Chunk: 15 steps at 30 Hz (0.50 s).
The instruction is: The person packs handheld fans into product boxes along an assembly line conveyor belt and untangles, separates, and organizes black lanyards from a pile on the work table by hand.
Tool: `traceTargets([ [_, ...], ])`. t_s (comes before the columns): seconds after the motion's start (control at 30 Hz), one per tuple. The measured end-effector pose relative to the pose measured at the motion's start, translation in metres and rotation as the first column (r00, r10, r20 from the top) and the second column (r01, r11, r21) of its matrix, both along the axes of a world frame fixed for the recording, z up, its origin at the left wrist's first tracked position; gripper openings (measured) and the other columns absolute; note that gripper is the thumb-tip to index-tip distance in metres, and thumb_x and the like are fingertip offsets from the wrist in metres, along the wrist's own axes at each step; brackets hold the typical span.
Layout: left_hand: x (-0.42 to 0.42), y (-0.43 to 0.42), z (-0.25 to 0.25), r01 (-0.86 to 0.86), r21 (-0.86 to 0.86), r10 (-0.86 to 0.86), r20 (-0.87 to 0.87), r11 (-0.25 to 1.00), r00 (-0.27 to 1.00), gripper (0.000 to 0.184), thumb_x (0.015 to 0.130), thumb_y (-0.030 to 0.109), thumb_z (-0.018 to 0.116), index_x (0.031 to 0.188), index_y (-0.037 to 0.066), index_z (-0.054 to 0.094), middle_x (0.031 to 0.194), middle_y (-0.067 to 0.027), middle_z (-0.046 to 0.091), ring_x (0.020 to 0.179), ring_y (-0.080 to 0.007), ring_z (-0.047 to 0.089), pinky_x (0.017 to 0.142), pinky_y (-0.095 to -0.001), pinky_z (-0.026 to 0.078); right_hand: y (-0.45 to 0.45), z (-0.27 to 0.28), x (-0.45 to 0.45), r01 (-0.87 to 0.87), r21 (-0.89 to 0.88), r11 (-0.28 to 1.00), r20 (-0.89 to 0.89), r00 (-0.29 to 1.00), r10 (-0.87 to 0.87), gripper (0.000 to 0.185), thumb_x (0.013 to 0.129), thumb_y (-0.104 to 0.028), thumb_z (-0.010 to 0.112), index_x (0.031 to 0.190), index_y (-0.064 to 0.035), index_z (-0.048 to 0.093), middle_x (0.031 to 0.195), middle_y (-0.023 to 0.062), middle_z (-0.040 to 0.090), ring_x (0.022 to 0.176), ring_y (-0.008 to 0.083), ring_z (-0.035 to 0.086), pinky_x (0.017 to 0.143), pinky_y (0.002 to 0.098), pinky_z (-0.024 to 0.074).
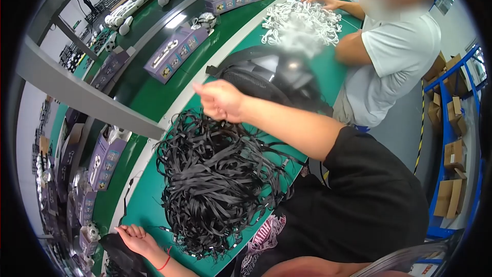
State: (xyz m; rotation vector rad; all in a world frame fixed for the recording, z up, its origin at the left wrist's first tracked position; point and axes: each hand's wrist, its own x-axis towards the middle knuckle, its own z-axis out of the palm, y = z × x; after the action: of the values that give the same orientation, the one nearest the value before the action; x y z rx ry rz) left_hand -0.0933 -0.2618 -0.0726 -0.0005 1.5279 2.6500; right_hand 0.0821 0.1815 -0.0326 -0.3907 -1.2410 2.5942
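Note:
A large tangled heap of black straps [205, 190] lies on the green table [146, 195]. Above the far edge of the heap is my right hand [220, 101], its fingers curled closed; whatever it holds, if anything, is hidden. My left hand [136, 238] is closed at the near left corner of the table, beside a dark bag or cloth [120, 254]. A thin black strap [124, 208] runs from its fingertips along the table's pale edge.
Beyond the heap sits a black bag [256, 72]. Farther off, a person [394, 66] reaches into a pile of white cords [302, 23]. Purple boxes [177, 54] stand on the green conveyor. A grey metal beam [92, 92] crosses the left side. Shelves with cartons [448, 197] are at right.

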Motion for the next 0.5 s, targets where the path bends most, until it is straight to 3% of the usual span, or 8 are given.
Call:
traceTargets([
  [0.07, 0.0, -0.011, 0.001, 0.005, 0.008, -0.005, 0.014, 1.0, 1.0, 0.036, 0.105, 0.037, 0.046, 0.083, 0.01, 0.051, 0.056, 0.0053, 0.025, 0.045, -0.0063, 0.018, 0.039, -0.0249, 0.017, 0.005, -0.002, -0.004, 0.115, 0.084, 0.99, 0.03, 0.993, -0.118, 0.049, 0.099, -0.041, 0.057, 0.064, -0.016, 0.034, 0.051, -0.0048, 0.03, 0.039, 0.0081, 0.029, 0.036, 0.0268, 0.0179],
  [0.13, -0.004, -0.007, 0.0, 0.018, 0.016, -0.019, 0.058, 1.0, 0.998, 0.034, 0.104, 0.037, 0.047, 0.083, 0.01, 0.051, 0.057, 0.0054, 0.025, 0.046, -0.0064, 0.02, 0.04, -0.0251, 0.017, 0.01, -0.01, -0.016, 0.192, 0.247, 0.95, 0.188, 0.952, -0.242, 0.046, 0.099, -0.038, 0.058, 0.065, -0.0159, 0.036, 0.051, -0.0056, 0.029, 0.039, 0.0082, 0.028, 0.037, 0.0273, 0.0169],
  [0.2, 0.0, -0.037, 0.006, 0.025, -0.028, -0.023, 0.081, 0.999, 0.996, 0.034, 0.104, 0.036, 0.048, 0.083, 0.011, 0.051, 0.057, 0.0054, 0.026, 0.047, -0.0064, 0.022, 0.04, -0.0253, 0.017, 0.028, -0.035, -0.015, 0.015, 0.254, 0.967, 0.119, 0.992, -0.047, 0.041, 0.098, -0.036, 0.059, 0.067, -0.016, 0.04, 0.051, -0.0069, 0.029, 0.039, 0.0075, 0.026, 0.037, 0.0275, 0.0165],
  [0.37, -0.013, -0.042, -0.007, 0.021, 0.01, -0.021, 0.054, 1.0, 0.998, 0.03, 0.103, 0.033, 0.048, 0.081, 0.012, 0.05, 0.057, 0.0053, 0.028, 0.046, -0.0073, 0.024, 0.041, -0.0251, 0.019, -0.003, -0.025, -0.011, 0.143, 0.287, 0.947, 0.207, 0.956, -0.207, 0.033, 0.096, -0.033, 0.062, 0.071, -0.0161, 0.05, 0.051, -0.0076, 0.033, 0.039, 0.007, 0.028, 0.037, 0.026, 0.0172],
  [0.4, -0.01, -0.04, -0.001, 0.008, -0.003, -0.008, 0.066, 1.0, 0.998, 0.029, 0.103, 0.032, 0.049, 0.082, 0.013, 0.05, 0.057, 0.0055, 0.028, 0.046, -0.0076, 0.024, 0.041, -0.0253, 0.02, -0.008, -0.032, -0.008, 0.169, 0.42, 0.892, 0.088, 0.97, -0.225, 0.033, 0.097, -0.031, 0.06, 0.069, -0.0192, 0.048, 0.05, -0.0063, 0.035, 0.039, 0.0101, 0.029, 0.037, 0.0295, 0.0189],
  [0.43, -0.012, -0.043, 0.002, 0.038, 0.03, -0.04, 0.074, 0.999, 0.996, 0.03, 0.103, 0.034, 0.049, 0.081, 0.014, 0.05, 0.057, 0.0059, 0.028, 0.046, -0.008, 0.025, 0.041, -0.0261, 0.021, 0.001, -0.048, -0.019, 0.181, 0.537, 0.824, 0.134, 0.946, -0.295, 0.037, 0.098, -0.034, 0.059, 0.066, -0.0191, 0.045, 0.05, -0.0069, 0.032, 0.038, 0.009, 0.029, 0.036, 0.0281, 0.0186],
  [0.47, -0.01, -0.046, 0.005, 0.042, 0.064, -0.047, 0.073, 0.997, 0.996, 0.031, 0.103, 0.036, 0.048, 0.081, 0.014, 0.05, 0.056, 0.0057, 0.027, 0.046, -0.0083, 0.025, 0.041, -0.0261, 0.02, -0.017, -0.031, -0.01, 0.188, 0.353, 0.916, 0.114, 0.964, -0.242, 0.041, 0.099, -0.035, 0.058, 0.066, -0.018, 0.042, 0.05, -0.0071, 0.031, 0.037, 0.0077, 0.028, 0.036, 0.0261, 0.0175],
  [0.5, -0.009, -0.046, 0.01, 0.007, 0.01, -0.008, 0.06, 1.0, 0.998, 0.034, 0.104, 0.038, 0.046, 0.08, 0.014, 0.048, 0.056, 0.0057, 0.027, 0.046, -0.0087, 0.024, 0.04, -0.0261, 0.019, -0.02, -0.028, -0.008, 0.178, 0.321, 0.93, 0.091, 0.972, -0.217, 0.041, 0.1, -0.036, 0.057, 0.067, -0.0169, 0.04, 0.051, -0.0073, 0.029, 0.037, 0.0061, 0.027, 0.036, 0.0243, 0.0166],
])
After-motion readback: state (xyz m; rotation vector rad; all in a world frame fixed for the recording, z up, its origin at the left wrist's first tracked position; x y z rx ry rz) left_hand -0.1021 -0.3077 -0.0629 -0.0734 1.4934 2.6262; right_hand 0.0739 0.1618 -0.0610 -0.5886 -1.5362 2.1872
